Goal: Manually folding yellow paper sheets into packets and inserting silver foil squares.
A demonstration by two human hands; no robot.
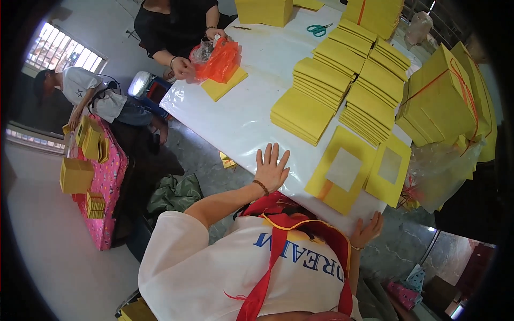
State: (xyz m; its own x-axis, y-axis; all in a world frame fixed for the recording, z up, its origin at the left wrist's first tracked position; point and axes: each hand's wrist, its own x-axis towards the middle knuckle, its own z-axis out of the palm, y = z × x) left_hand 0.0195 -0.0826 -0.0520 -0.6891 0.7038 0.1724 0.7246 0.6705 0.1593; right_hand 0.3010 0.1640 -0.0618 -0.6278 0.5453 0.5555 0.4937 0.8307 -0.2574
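The left hand lies flat on the white bench, fingers spread apart and holding nothing, near the bench's near edge. A dark bead bracelet circles its wrist. The right hand sits at the near corner of the bench, fingers open and palm showing, gripping nothing; a thin bracelet is on that wrist too.

Just beside the hands lie two flat yellow paper sheets, each a square with a pale silvery square in its middle: the larger yellow sheet toward the left hand, the smaller yellow sheet toward the right edge. Neither hand touches them.

Farther in, stacks of thin yellow paper lie fanned in overlapping rows along the right half of the bench; the exact count cannot be told. Two tall bundles tied with orange string stand at the right edge, with crumpled clear plastic below them. The bench top is glossy and smooth.

At the far left corner, another person's hands hold one crinkled orange plastic bag over a single yellow pad. One pair of green-handled scissors lies near the far edge.

On the floor to the left, a pink patterned cloth carries several yellow blocks.
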